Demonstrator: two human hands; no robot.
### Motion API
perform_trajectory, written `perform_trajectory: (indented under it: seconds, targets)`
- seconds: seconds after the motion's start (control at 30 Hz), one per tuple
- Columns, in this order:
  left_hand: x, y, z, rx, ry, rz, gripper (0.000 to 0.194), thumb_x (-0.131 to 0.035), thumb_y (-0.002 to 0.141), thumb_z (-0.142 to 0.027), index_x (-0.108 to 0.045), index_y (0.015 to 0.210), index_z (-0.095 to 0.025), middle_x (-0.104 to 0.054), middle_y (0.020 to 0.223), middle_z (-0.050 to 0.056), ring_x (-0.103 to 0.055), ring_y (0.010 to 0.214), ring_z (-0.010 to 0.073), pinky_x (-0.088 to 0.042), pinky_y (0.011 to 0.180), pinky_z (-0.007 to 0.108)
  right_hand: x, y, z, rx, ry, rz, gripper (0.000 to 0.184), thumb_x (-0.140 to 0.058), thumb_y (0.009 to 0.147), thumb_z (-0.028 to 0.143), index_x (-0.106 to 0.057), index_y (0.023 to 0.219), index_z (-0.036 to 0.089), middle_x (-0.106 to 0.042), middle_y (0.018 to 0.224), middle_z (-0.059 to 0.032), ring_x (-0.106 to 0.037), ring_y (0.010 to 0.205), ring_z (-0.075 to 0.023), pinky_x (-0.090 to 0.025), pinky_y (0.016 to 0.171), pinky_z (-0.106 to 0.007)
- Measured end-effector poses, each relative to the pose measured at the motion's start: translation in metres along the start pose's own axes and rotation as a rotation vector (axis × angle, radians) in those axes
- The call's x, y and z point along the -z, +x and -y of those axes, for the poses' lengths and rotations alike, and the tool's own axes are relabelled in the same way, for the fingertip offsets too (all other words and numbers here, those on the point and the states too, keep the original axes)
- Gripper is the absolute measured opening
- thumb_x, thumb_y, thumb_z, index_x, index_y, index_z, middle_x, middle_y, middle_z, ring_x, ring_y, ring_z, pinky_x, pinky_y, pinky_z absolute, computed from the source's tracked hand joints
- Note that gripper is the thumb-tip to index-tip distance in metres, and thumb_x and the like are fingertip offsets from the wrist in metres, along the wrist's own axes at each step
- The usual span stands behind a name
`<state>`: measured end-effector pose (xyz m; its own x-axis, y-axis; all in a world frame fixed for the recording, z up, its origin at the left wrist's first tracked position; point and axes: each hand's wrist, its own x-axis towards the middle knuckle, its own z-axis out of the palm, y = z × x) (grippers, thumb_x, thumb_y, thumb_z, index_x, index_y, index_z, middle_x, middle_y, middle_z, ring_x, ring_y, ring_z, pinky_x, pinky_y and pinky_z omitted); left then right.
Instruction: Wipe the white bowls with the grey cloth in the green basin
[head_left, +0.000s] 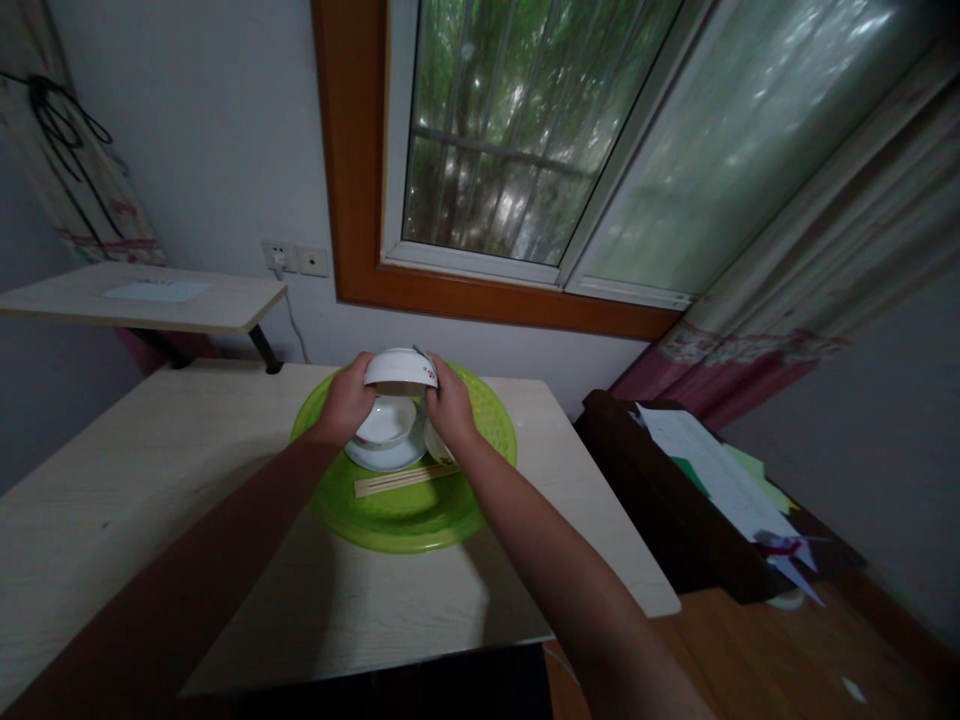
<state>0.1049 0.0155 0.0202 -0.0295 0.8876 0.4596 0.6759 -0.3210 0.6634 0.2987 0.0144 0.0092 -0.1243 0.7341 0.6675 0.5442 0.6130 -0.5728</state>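
Note:
Both my hands grip a white bowl with small red marks, tipped bottom up with its rim facing down. My left hand closes on its left side, and my right hand on its right. A small dark thing beside the right fingers is too unclear to name. Underneath, a second white bowl rests on a white plate. Another pale, rounded dish is mostly covered by my right hand. Light wooden chopsticks lie in front of the plate. All these stand on a round green tray.
The tray is on a pale wooden table. A raised shelf with a paper on it stands at the left. Behind are the wall and a window. Right of the table, papers lie on a dark piece of furniture.

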Motion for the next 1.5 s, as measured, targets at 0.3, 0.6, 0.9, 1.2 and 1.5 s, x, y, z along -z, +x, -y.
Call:
perform_trajectory:
  seconds: [0.3, 0.6, 0.9, 1.2, 1.5]
  targets:
    - [-0.002, 0.001, 0.009, -0.053, 0.105, -0.024, 0.044, -0.044, 0.077, -0.004, -0.063, 0.115, -0.018, -0.072, 0.107, 0.011, -0.066, 0.1, 0.0246, -0.049, 0.09, 0.034, 0.005, -0.003, 0.032, 0.342, -0.193, 0.172, 0.076, -0.047, 0.084, 0.004, -0.035, 0.157, 0.02, -0.036, 0.164, -0.0096, -0.021, 0.157, -0.0256, -0.026, 0.128, -0.053]
    - [0.002, 0.0, 0.005, -0.034, 0.087, -0.077, 0.047, -0.044, 0.075, -0.004, -0.062, 0.116, -0.019, -0.071, 0.111, 0.01, -0.065, 0.104, 0.0248, -0.049, 0.093, 0.034, 0.0, -0.002, 0.021, 0.243, -0.115, 0.084, 0.075, -0.047, 0.085, 0.006, -0.033, 0.158, 0.018, -0.04, 0.161, -0.0123, -0.034, 0.151, -0.024, -0.03, 0.126, -0.049]
    - [0.005, -0.002, 0.0, -0.068, -0.004, -0.08, 0.052, -0.043, 0.071, -0.002, -0.061, 0.117, -0.018, -0.071, 0.114, 0.009, -0.064, 0.106, 0.023, -0.048, 0.096, 0.034, 0.0, -0.002, 0.001, 0.017, -0.052, 0.066, 0.066, -0.055, 0.083, 0.015, -0.046, 0.148, 0.016, -0.062, 0.14, -0.0143, -0.059, 0.128, -0.0276, -0.046, 0.113, -0.045]
    - [0.002, -0.001, 0.005, -0.065, 0.048, -0.074, 0.051, -0.044, 0.073, -0.004, -0.061, 0.118, -0.019, -0.071, 0.114, 0.01, -0.063, 0.107, 0.0246, -0.049, 0.096, 0.035, 0.002, -0.004, 0.015, 0.178, -0.081, 0.08, 0.076, -0.05, 0.083, 0.01, -0.033, 0.156, 0.017, -0.045, 0.157, -0.0149, -0.044, 0.145, -0.0256, -0.036, 0.122, -0.049]
    - [-0.001, 0.002, 0.01, -0.043, 0.087, -0.06, 0.043, -0.044, 0.077, -0.006, -0.063, 0.114, -0.02, -0.071, 0.106, 0.009, -0.065, 0.1, 0.0243, -0.049, 0.091, 0.035, 0.002, -0.005, 0.038, 0.366, -0.228, 0.194, 0.081, -0.05, 0.081, 0.006, -0.03, 0.159, 0.018, -0.034, 0.164, -0.0128, -0.024, 0.156, -0.0279, -0.027, 0.128, -0.051]
